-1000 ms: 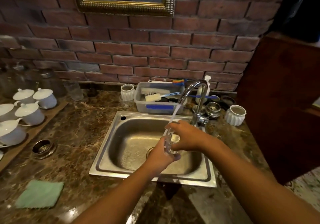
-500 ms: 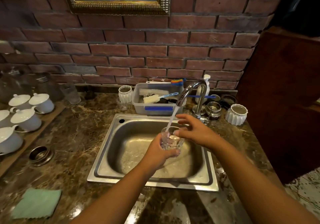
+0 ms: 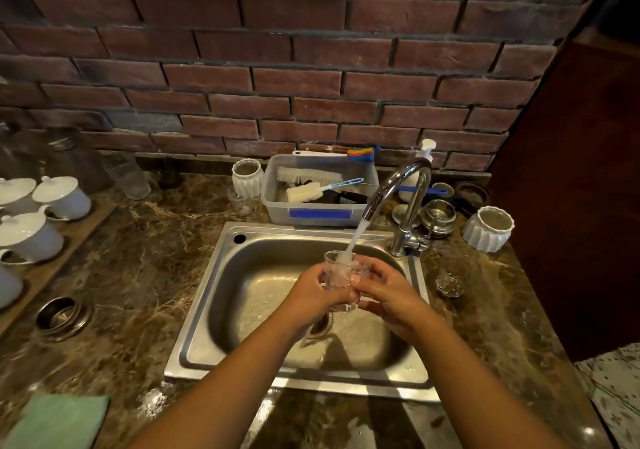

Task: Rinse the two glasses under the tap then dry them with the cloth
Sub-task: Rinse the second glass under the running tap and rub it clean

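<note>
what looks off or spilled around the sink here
Nothing is broken or tipped. Water has splashed onto the counter in front of the sink, beside the green cloth. The glass sits upright in both hands under the tap.

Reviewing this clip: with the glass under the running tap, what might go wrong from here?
The wet glass, held by the left hand and right hand over the steel sink, might slip and chip. The stream from the tap hits the rim and may splash onto the counter. The green cloth lies far left, so drips on the way seem likely.
</note>
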A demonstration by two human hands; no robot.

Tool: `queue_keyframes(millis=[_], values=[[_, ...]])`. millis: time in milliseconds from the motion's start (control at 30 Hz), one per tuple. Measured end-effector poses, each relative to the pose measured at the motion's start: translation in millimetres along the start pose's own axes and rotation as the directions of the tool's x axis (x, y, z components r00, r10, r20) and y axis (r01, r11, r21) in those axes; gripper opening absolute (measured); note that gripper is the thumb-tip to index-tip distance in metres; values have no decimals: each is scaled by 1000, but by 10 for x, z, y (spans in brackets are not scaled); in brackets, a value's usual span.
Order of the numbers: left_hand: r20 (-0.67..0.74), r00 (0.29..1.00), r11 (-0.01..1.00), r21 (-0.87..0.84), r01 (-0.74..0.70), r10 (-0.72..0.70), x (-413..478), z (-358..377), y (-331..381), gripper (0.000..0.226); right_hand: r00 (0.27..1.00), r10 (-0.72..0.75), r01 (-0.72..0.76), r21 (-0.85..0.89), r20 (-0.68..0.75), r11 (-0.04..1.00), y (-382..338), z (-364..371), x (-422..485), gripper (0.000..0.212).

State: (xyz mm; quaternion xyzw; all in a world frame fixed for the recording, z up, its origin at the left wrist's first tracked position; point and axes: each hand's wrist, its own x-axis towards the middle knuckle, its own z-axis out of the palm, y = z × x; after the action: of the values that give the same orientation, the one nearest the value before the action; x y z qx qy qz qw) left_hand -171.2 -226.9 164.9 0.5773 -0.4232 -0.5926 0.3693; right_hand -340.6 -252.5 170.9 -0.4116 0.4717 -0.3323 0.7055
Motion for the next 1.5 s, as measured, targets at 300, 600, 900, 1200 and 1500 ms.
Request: queue_keyframes(millis=[300,600,900,1200,1500], values=[[68,996,993,-97,63,-57,237,-165,-112,58,996,69,-72,54,55,996,58,-68,330,47],[178,971,885,-410,220,-159,291,-206,-287,60,983,-146,142,-44,-109,989,23,-88,510,34],[253,965,859,-476,191,-75,215,-139,-254,55,941,-328,338,-290,84,895,-141,-48,421,27],[119,991,885,-451,113,-66,244,-142,-143,50,961,-217,270,-415,171,869,-205,-33,441,15],[-30,948,627,-756,186,-318,352,1,-202,56,909,-374,392,-682,184,617,-71,199,248,13]])
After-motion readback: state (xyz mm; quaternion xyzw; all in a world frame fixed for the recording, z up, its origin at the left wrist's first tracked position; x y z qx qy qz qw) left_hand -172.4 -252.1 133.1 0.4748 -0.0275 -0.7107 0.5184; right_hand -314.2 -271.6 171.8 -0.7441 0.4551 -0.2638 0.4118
